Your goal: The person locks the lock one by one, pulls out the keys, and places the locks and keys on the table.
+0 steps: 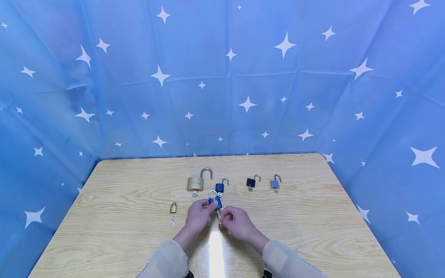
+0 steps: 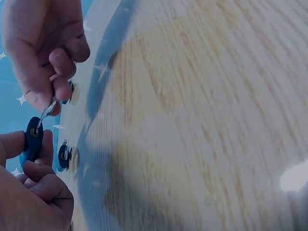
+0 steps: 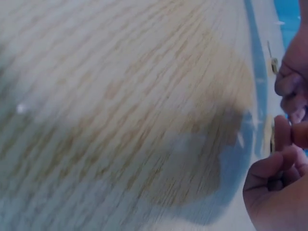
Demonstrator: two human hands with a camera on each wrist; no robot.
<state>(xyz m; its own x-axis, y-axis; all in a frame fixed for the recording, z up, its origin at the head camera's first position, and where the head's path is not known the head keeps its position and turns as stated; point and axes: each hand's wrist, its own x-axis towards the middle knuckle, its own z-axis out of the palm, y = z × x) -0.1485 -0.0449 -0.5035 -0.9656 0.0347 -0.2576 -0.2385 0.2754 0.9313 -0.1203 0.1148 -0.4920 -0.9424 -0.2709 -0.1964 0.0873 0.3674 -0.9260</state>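
Observation:
A blue padlock [image 1: 215,203] is pinched between the thumb and fingers of my left hand [image 1: 199,214], its silver shackle pointing away from me. My right hand [image 1: 237,223] pinches a small silver key [image 2: 46,112] just on the near side of the lock. In the left wrist view the key's tip meets the keyhole in the padlock's bottom face. Both hands are raised over the middle of the table. The right wrist view shows mostly fingers, and the padlock is hidden there.
On the wooden table [image 1: 306,231], a large brass padlock [image 1: 195,183], a small blue one [image 1: 219,187], a black one [image 1: 250,182] and a grey-blue one [image 1: 274,184] have open shackles and keys inserted. A small brass padlock [image 1: 173,208] lies left, a loose key [image 1: 172,221] below it.

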